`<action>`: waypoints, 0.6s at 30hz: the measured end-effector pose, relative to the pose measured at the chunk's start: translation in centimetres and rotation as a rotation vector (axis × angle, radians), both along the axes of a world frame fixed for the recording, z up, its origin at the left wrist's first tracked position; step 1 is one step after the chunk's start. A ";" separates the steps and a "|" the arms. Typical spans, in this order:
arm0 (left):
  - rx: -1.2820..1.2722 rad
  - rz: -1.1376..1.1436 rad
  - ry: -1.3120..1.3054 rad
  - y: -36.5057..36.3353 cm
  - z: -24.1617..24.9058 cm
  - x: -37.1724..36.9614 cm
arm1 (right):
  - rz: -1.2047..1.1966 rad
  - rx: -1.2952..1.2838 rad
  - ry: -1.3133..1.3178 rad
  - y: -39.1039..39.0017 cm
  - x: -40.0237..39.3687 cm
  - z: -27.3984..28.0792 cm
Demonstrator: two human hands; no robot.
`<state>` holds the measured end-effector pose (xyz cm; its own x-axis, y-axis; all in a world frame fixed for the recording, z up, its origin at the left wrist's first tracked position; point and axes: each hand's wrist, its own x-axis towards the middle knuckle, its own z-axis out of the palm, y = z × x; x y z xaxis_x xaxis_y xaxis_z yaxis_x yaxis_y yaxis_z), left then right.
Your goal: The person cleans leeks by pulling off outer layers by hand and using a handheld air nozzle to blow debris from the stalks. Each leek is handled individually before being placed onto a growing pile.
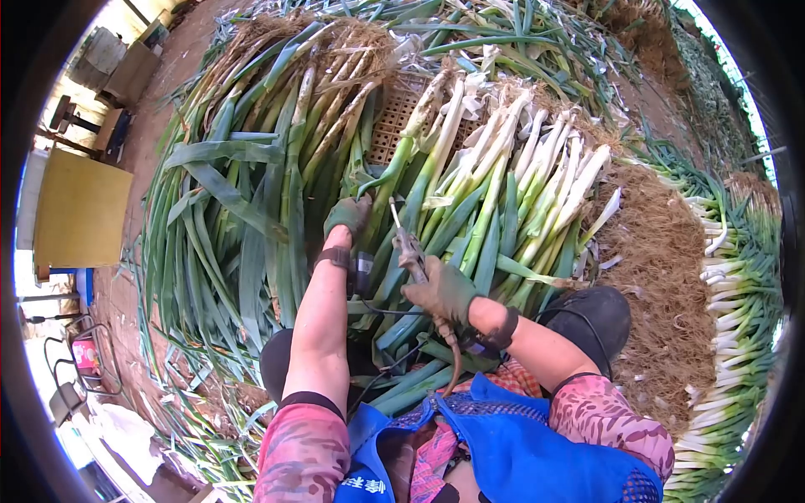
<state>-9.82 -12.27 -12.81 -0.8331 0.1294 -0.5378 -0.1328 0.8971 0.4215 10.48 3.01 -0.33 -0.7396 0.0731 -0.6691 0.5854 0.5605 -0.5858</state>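
Observation:
My left hand (348,216), in a green glove, is closed on the green leaves of a leek (402,155) whose pale stalk points away from me. In my gloved right hand (441,291) is an air blow gun (409,253), its thin nozzle angled up toward that leek. A brown hose (454,356) runs from the gun's handle down to my lap. To the left lie leeks with dirty outer skins and roots (323,109). On the right, leeks with clean white stalks (549,172) lie side by side.
A perforated tan crate (392,121) shows beneath the leeks. Cut-looking brown roots (650,293) form a thick mat at right, bordered by a long row of white-ended leeks (725,327). A yellow board (84,214) and metal chair (92,356) stand left. My dark shoe (599,323) is beside the leeks.

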 end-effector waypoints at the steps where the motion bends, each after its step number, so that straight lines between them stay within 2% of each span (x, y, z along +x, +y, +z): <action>1: -0.005 -0.013 -0.012 -0.1 -0.7 -0.3 | 0.021 0.022 -0.009 -0.2 0.1 -0.4; 4: 0.022 -0.164 0.057 -1.5 -7.0 -2.0 | -0.032 0.046 0.081 -0.3 -0.5 -1.6; 7: 0.080 -0.123 0.050 -1.0 -1.6 -0.4 | -0.003 0.087 0.073 -1.1 -1.2 -1.5; 11: 0.169 0.073 -0.137 -1.5 -5.6 -1.1 | -0.073 0.122 0.012 -0.9 -3.2 -1.1; 13: 0.217 0.183 -0.205 -1.5 -6.6 -0.7 | -0.135 0.086 0.049 -0.3 -4.8 -3.8; 16: 0.297 0.281 -0.281 -1.0 -1.8 0.7 | -0.149 0.140 0.080 1.6 -9.7 -3.6; 18: 0.319 0.222 -0.339 -1.3 -2.8 0.6 | -0.208 0.137 0.197 3.8 -12.4 -4.6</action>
